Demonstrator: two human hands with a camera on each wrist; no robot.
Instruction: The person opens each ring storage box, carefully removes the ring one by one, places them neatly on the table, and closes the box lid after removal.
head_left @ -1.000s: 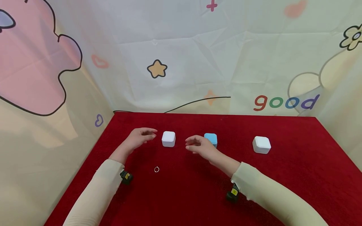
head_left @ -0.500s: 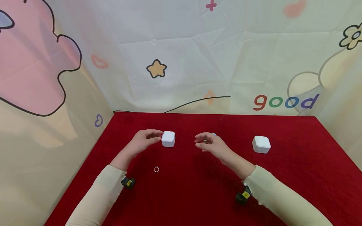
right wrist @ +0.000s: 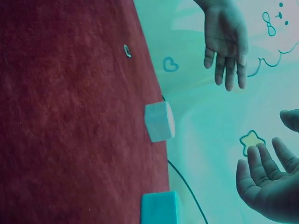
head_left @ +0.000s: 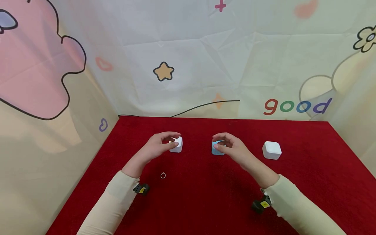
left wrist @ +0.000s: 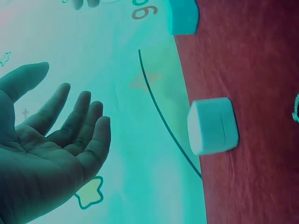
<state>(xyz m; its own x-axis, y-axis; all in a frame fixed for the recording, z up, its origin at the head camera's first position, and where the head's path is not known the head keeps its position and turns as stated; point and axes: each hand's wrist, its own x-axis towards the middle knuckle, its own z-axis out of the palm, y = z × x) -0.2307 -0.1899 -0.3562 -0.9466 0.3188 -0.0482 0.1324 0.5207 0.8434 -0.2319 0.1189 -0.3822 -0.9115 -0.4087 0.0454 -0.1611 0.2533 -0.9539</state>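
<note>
Both hands are apart, fingers loosely bent, holding nothing: left hand [head_left: 158, 145] above a white box [head_left: 178, 149], right hand [head_left: 234, 149] above the blue box [head_left: 217, 152] (neither touching). Probably best lowered straight, fingers spread.

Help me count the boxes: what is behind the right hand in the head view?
Behind the right hand is a blue box. Its lower front shows; the hand covers much of its top, so that part cannot be seen.

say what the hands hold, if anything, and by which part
Nothing: wrist views show the left hand apart from the left white block, the right hand apart from the blue block.
</note>
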